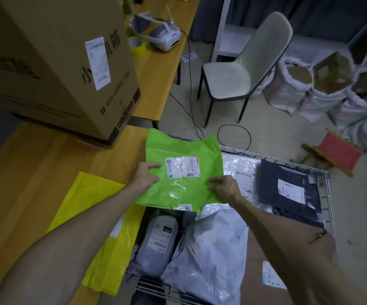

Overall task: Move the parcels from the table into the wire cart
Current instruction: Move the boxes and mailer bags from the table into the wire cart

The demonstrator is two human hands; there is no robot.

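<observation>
cardboard box (46, 62): cut off top, left | green parcel (178, 190) label (182, 167): print unreadable | wire cart (288, 162): near end cut off

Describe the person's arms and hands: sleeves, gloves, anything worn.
Both arms are bare: no sleeve covers the left forearm or the right forearm as far up as the picture shows. The left hand and right hand wear no gloves. No watch, band or ring shows on either wrist or the visible fingers.

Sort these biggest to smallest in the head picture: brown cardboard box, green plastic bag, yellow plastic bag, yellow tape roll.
1. brown cardboard box
2. green plastic bag and yellow plastic bag: alike; an arm partly hides the yellow one
3. yellow tape roll
</observation>
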